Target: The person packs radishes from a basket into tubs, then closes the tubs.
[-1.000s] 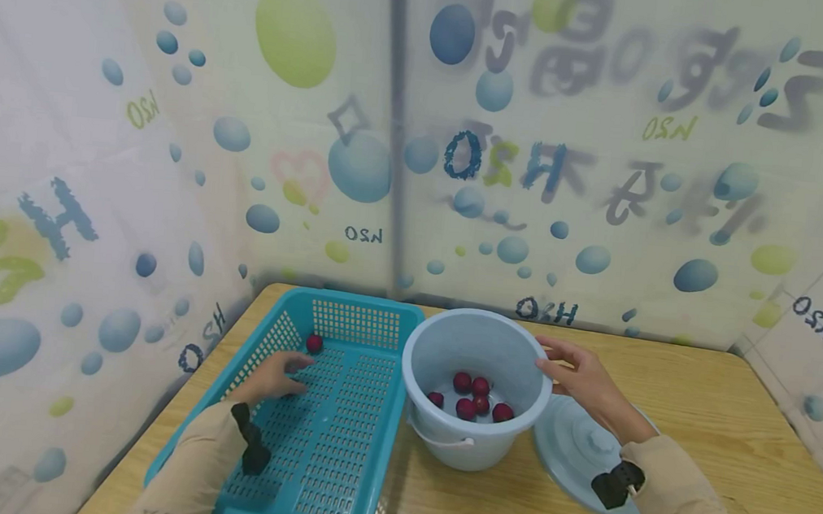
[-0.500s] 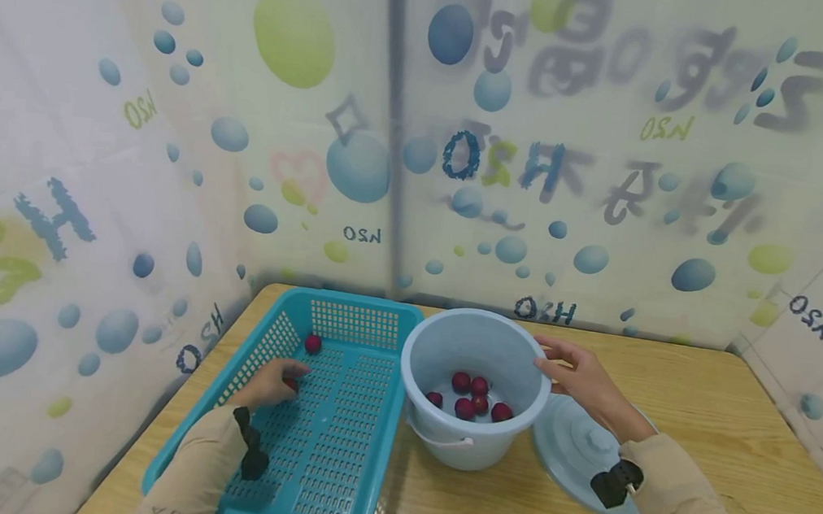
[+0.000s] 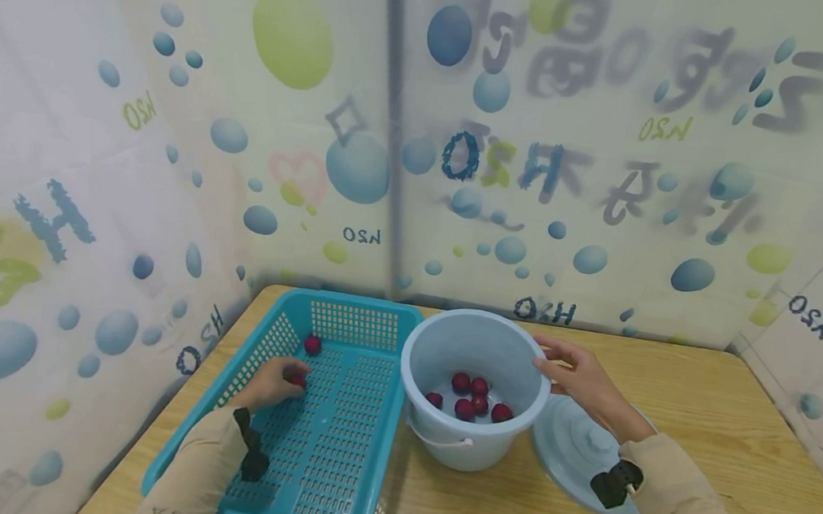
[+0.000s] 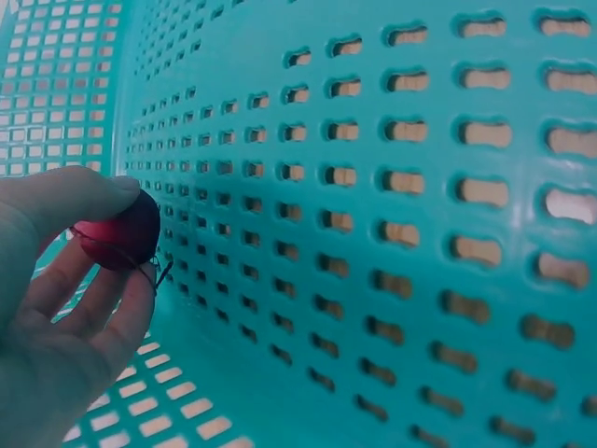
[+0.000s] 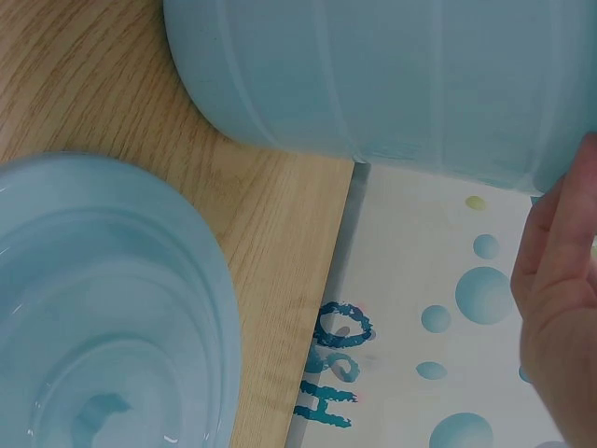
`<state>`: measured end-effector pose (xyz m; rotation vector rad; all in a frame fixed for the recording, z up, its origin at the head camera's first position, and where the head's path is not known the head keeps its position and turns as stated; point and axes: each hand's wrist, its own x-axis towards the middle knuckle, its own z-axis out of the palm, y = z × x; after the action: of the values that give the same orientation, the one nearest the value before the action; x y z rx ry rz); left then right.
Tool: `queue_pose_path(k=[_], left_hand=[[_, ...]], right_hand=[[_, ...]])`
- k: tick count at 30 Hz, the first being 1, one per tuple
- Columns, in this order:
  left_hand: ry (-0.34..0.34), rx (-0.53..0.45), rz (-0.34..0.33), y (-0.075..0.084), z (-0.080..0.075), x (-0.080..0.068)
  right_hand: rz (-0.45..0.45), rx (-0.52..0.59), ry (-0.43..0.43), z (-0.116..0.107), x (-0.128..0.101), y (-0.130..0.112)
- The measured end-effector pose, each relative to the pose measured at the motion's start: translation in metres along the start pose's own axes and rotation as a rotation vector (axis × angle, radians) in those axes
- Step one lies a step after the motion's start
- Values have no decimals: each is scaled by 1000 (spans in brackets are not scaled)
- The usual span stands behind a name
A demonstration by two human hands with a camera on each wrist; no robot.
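Observation:
In the head view my left hand point(image 3: 273, 384) is low inside the turquoise plastic basket point(image 3: 403, 395), at its left side. It grips a dark red plum point(image 4: 121, 233), thumb on top and fingers below, as the left wrist view shows. A second plum point(image 3: 312, 345) lies near the basket's back left corner. My right hand point(image 3: 584, 378) holds the right rim of a pale blue bucket point(image 3: 457, 449), its fingertips at the edge. On the bucket's floor lie several plums point(image 3: 465, 409).
The bucket's round lid point(image 3: 570, 459) with a central knob lies on the wooden table point(image 3: 718, 447), under my right forearm. A white handle point(image 3: 450, 444) hangs at the bucket's front. Behind stands a patterned curtain point(image 3: 609, 184) close to the table's back edge.
My left hand has closed round a plum in the basket and moved very slightly right. The right hand and the bucket stay where they were.

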<state>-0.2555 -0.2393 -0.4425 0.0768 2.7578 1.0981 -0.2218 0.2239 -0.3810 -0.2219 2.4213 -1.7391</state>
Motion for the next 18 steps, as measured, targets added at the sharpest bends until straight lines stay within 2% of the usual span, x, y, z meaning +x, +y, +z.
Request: queue_pose_path(k=[4, 11, 18], left_hand=[[38, 12, 15, 2, 2, 0], [100, -5, 120, 8, 0, 3], [144, -2, 161, 20, 1, 5]], right_hand=[[-2, 0, 0, 0, 0, 0], [-2, -3, -5, 0, -1, -1], [-8, -1, -9, -1, -1, -1]])
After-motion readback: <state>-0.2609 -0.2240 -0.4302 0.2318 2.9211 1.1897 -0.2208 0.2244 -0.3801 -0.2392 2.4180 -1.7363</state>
